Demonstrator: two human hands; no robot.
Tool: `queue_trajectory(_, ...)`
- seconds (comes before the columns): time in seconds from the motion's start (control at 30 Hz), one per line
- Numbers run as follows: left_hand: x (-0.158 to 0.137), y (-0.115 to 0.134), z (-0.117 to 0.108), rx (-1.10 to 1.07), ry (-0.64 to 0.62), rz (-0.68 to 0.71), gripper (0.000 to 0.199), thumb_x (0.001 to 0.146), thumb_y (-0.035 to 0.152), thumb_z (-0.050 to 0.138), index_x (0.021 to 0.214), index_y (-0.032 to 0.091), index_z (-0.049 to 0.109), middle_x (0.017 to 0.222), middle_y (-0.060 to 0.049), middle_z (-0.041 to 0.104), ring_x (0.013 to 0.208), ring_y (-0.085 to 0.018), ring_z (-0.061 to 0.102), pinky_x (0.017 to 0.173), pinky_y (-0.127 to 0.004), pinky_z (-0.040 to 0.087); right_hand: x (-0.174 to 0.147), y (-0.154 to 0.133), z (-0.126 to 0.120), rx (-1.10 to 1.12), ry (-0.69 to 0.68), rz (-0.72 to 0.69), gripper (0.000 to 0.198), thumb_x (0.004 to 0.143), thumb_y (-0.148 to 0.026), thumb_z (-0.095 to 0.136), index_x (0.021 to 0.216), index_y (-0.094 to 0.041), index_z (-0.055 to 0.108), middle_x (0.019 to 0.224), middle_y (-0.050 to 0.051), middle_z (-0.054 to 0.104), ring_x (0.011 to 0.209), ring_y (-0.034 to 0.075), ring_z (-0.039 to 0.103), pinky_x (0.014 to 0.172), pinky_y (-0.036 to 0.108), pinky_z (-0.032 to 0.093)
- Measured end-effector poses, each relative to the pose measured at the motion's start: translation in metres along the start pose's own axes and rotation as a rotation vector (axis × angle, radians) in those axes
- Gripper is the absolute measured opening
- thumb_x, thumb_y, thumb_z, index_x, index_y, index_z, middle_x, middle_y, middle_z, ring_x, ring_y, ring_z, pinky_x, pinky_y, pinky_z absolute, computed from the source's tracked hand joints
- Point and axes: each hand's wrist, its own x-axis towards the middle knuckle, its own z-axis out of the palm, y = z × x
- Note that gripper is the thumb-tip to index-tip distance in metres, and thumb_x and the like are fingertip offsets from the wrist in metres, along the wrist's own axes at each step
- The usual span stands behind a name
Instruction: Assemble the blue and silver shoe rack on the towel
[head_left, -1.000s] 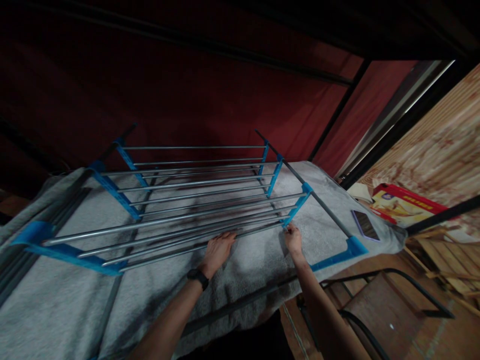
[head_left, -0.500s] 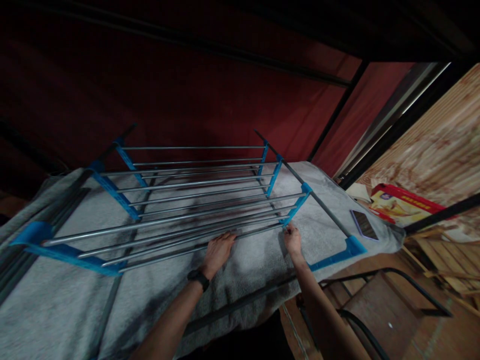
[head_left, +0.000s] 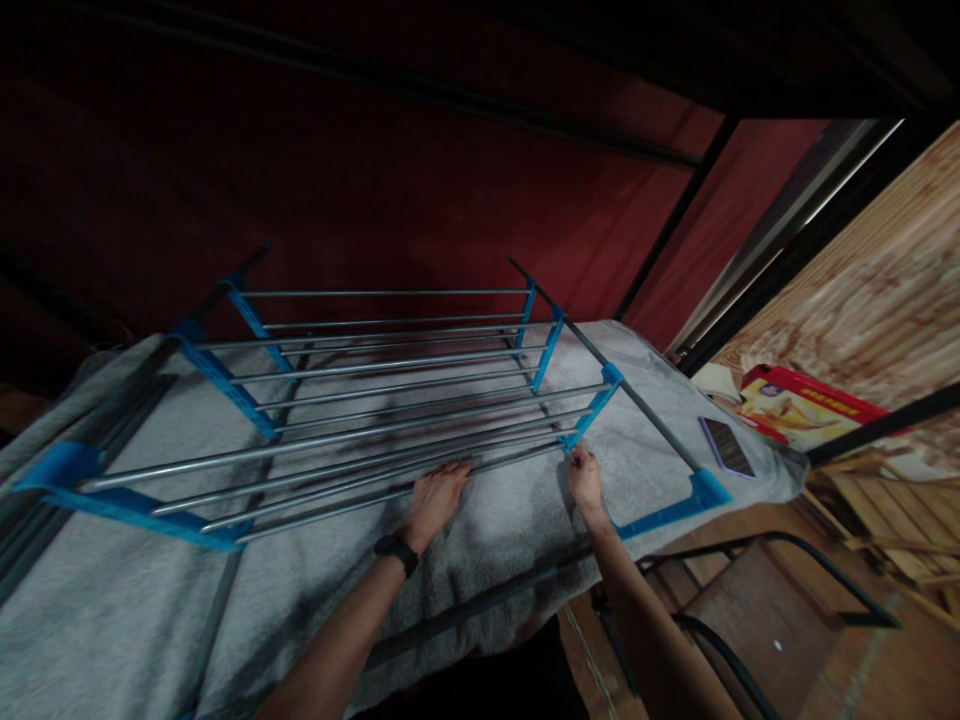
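A rack of thin metal tubes (head_left: 352, 432) and blue plastic brackets lies across the grey cloth in front of me. My left hand (head_left: 439, 492), with a dark watch on its wrist, is closed over the lowest front tube (head_left: 517, 461). At that tube's right end, my right hand (head_left: 585, 482) is closed, fingertips against the lower end of a blue bracket (head_left: 592, 415). What lies between those fingertips is too small to make out. Nearer me on the right, another blue bracket (head_left: 671, 513) hangs from the side pole with no tubes in it.
Loose dark poles (head_left: 112, 440) lie at the left. A phone (head_left: 726, 446) rests on the grey cloth (head_left: 645, 440) at the right, near a red and yellow box (head_left: 806, 405). A metal-framed chair (head_left: 765, 600) stands at lower right. Behind the rack is a red wall (head_left: 390, 200).
Both hands stay in nearly the same places on the rack. The view has shifted very slightly; nothing else has visibly moved.
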Motion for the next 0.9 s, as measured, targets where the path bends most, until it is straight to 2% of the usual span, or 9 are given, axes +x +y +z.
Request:
queue_trajectory(0.23, -0.0018, 0.0008, -0.0004, -0.014, 0.009, 0.015, 0.037, 0.103, 0.025, 0.039, 0.130, 0.023, 0.066, 0.131, -0.007, 0.070, 0.122, -0.024, 0.064, 0.100, -0.036, 0.050, -0.0010, -0.0004, 0.0004, -0.012, 0.021, -0.006, 0.037, 0.079, -0.010, 0.045, 0.105, -0.015, 0.071, 0.085, 0.006, 0.063, 0.080, 0.019, 0.058, 0.082, 0.029, 0.047)
queue_trajectory(0.43, -0.0024, 0.0028, -0.0037, -0.031, -0.017, 0.012, 0.039, 0.104, 0.028, 0.036, 0.127, 0.020, 0.067, 0.129, -0.011, 0.070, 0.117, -0.026, 0.066, 0.098, -0.039, 0.051, -0.0011, 0.0002, 0.0004, -0.024, 0.009, -0.021, 0.037, 0.078, -0.008, 0.044, 0.103, -0.016, 0.071, 0.084, 0.005, 0.063, 0.081, 0.018, 0.057, 0.081, 0.028, 0.047)
queue_trajectory(0.63, -0.0013, 0.0018, -0.0006, -0.043, -0.012, -0.010, 0.039, 0.103, 0.025, 0.039, 0.130, 0.020, 0.067, 0.138, -0.011, 0.066, 0.126, -0.027, 0.062, 0.105, -0.039, 0.048, -0.0022, 0.0012, 0.0003, -0.043, 0.000, -0.031, 0.043, 0.081, -0.008, 0.043, 0.114, -0.013, 0.070, 0.089, 0.007, 0.063, 0.085, 0.018, 0.057, 0.085, 0.029, 0.047)
queue_trajectory(0.9, -0.0026, 0.0032, -0.0030, -0.018, 0.003, -0.001, 0.038, 0.104, 0.026, 0.038, 0.130, 0.022, 0.065, 0.135, -0.008, 0.068, 0.122, -0.024, 0.065, 0.101, -0.036, 0.049, -0.0030, 0.0022, 0.0016, -0.064, -0.018, -0.032, 0.045, 0.082, -0.007, 0.041, 0.118, -0.013, 0.068, 0.090, 0.007, 0.061, 0.084, 0.018, 0.056, 0.084, 0.030, 0.047)
